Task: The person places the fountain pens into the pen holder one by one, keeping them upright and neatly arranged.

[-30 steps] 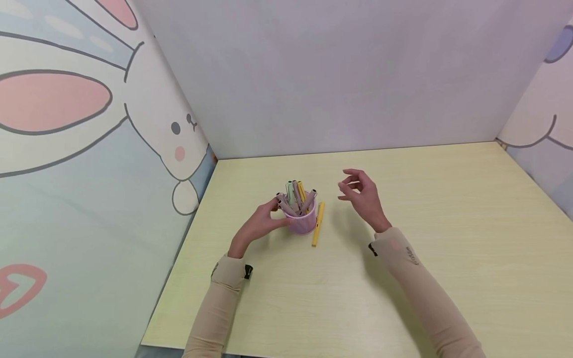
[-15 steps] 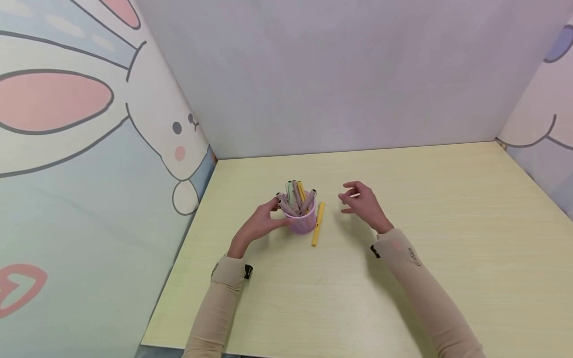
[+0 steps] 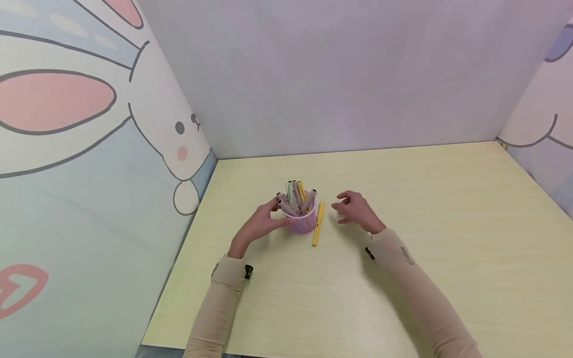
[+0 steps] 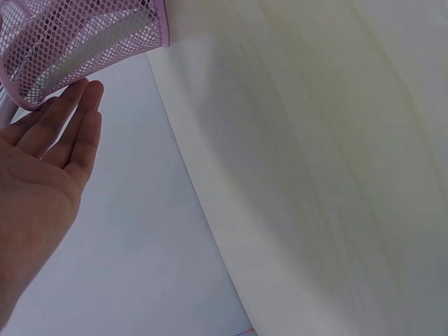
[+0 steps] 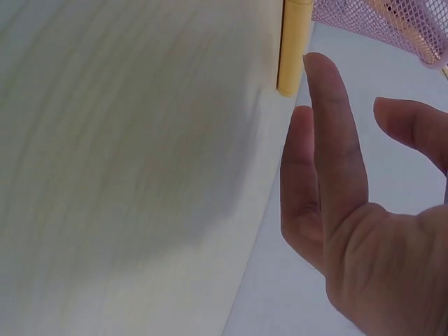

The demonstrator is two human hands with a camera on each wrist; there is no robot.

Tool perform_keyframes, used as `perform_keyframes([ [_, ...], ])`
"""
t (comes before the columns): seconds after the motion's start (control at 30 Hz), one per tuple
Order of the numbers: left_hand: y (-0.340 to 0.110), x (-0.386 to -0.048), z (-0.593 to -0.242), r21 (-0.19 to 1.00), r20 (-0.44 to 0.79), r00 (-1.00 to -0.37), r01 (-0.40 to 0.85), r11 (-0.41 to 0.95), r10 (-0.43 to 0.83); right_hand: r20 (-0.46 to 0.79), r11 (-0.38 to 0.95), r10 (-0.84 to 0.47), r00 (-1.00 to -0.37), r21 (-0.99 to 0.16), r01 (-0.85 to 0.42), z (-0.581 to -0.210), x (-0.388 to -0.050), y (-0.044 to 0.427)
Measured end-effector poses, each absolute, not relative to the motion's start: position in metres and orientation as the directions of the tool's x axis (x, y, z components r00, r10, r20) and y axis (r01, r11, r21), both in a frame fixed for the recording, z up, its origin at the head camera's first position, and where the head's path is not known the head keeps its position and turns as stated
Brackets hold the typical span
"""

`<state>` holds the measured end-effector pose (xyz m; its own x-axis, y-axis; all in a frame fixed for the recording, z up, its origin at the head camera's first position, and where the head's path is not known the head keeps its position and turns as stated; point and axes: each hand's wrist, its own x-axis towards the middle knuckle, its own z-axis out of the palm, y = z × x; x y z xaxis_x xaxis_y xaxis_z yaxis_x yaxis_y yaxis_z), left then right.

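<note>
A pink mesh pen cup stands upright on the table with several grey-mauve, pale green and yellow pens in it. My left hand holds the cup from its left side, thumb in front and fingers around the back. Fingertips meet the mesh near the rim in the left wrist view. Just right of the cup lies a yellow pen on the tabletop. To the right of that pen, my right hand hovers with loosely bent, parted fingers and nothing between them. The yellow pen is beyond its fingertips in the right wrist view.
The pale wood-look table stretches widely to the right. A plain light wall borders its far edge. At the left side rises a wall painted with a rabbit.
My right hand has come down and slightly left, closer to the yellow pen on the table. The left hand, cup and pens stay where they were.
</note>
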<state>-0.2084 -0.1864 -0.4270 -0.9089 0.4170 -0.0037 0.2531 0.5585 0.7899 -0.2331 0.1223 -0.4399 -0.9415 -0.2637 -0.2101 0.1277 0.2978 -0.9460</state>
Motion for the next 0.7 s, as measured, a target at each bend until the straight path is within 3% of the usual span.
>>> perform_keyframes([
  [0.7,-0.188,-0.208,-0.427,0.792,-0.005,-0.91,0.249,0.557,0.414,-0.267,0.343,-0.264,-0.927,-0.924,0.168,-0.448,-0.238,0.097],
])
